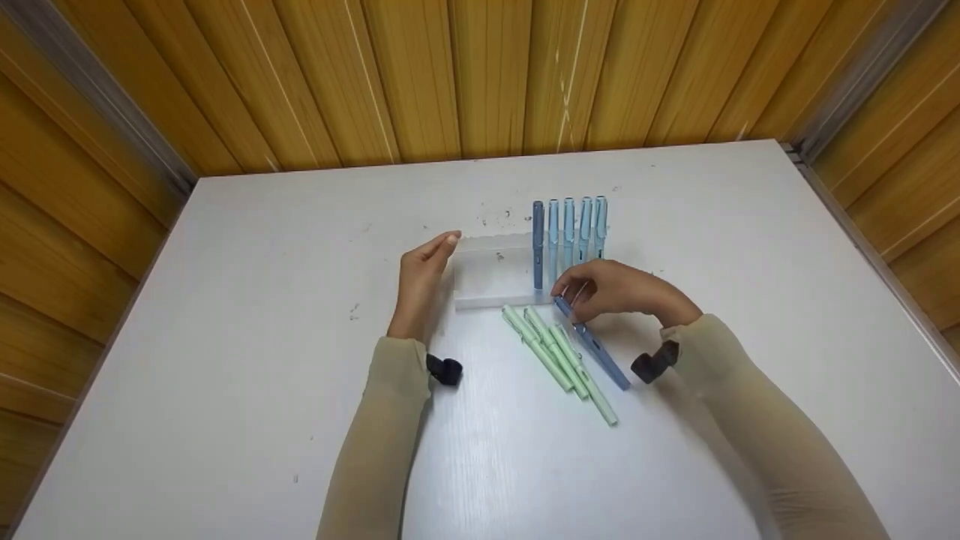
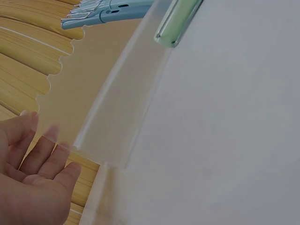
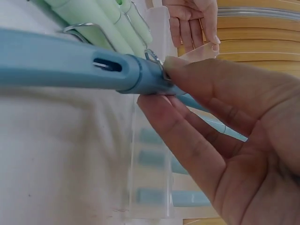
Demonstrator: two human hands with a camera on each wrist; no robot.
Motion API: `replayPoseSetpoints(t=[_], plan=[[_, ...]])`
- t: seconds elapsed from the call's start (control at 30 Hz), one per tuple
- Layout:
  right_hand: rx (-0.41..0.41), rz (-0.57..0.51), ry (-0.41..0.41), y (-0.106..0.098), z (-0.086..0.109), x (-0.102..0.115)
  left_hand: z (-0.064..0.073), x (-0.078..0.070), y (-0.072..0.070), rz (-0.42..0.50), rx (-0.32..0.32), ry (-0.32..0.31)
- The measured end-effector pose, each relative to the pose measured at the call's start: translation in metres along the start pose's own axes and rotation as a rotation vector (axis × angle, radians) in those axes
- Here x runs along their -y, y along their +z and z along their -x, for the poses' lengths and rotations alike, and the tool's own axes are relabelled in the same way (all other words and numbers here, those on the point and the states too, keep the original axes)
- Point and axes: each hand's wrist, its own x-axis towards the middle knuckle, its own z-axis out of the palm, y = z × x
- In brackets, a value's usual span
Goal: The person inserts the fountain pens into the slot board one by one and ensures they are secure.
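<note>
The slim dusty-blue capped plastic pen (image 1: 604,358) slants just beside the light-green plastic pens (image 1: 553,356), its cap pinched between thumb and fingertips of the bent right hand (image 1: 626,291). Steady work likely wants that pinch firm, while the left hand (image 1: 421,281) braces the clear scalloped plastic stand (image 1: 491,274), holding its upper-left corner.

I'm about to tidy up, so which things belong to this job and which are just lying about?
Job:
blue pen in the right hand
clear rack, left hand holding it
five standing pens
three green pens, probably

Only background:
table
wooden wall
worn wrist cameras
</note>
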Motion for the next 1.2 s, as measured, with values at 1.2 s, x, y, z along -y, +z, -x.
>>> replayPoseSetpoints(t=[1.2], plan=[[-0.357, -0.149, 0.001, -0.015, -0.015, 0.038, 0.002, 0.001, -0.001, 0.021, 0.016, 0.018]])
